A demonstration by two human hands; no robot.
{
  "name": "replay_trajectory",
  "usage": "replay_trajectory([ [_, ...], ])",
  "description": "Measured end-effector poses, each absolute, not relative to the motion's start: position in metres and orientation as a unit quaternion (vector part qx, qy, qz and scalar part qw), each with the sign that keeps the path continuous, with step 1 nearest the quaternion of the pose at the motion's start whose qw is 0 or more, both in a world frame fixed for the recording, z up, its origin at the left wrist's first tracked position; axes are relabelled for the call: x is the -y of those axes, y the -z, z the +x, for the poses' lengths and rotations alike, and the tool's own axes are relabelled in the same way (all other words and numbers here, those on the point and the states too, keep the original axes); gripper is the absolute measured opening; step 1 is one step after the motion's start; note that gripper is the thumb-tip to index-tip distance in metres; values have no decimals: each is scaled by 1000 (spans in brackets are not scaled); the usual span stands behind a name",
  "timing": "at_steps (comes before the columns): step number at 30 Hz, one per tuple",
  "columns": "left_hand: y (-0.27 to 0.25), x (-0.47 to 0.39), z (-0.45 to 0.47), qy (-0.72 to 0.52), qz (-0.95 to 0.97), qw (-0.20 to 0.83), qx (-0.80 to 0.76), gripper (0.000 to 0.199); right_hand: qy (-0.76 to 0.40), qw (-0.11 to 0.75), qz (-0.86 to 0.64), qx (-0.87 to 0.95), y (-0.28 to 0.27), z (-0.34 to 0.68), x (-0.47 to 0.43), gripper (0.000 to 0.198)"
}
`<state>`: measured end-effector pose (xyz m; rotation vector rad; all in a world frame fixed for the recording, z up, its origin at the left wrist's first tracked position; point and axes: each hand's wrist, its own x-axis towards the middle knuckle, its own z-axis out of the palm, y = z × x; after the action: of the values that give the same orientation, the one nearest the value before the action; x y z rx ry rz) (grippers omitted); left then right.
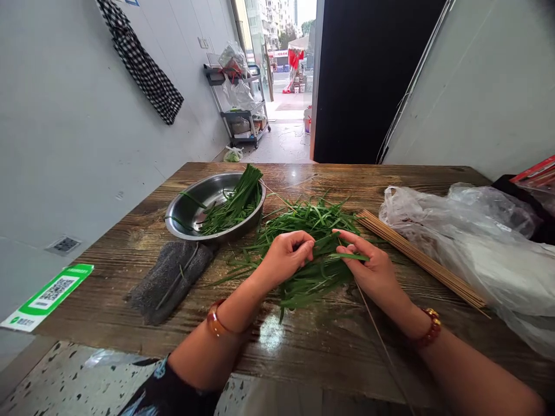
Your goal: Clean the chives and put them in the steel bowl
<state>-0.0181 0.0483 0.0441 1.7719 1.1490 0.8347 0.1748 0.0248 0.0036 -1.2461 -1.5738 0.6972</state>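
Observation:
Over a loose pile of long green chives [314,216] on the wooden table, my two hands are close together. My left hand [286,257] is closed in a pinch on one end of a few flat chive leaves [325,244]. In my right hand [370,268], thumb and fingers grip a thin bamboo skewer [376,326], which slants down toward me. Chive leaves also lie at those fingertips, and one end sticks out past the thumb. Whether the skewer passes through the leaves is hidden by the fingers.
A steel bowl [184,235] holding bundled chives [240,199] stands at the back left. Before it lies a dark grey mesh bundle [167,283]. Bamboo skewers [420,259] lie right of the pile, beside clear plastic bags [437,216]. A QR-code card [47,296] is at the left edge.

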Motion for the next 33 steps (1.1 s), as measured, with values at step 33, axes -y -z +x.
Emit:
replay_trajectory([
  [33, -41, -44, -13, -314, 705, 462, -437, 24, -276, 494, -512, 647, 1, 170, -24, 26],
])
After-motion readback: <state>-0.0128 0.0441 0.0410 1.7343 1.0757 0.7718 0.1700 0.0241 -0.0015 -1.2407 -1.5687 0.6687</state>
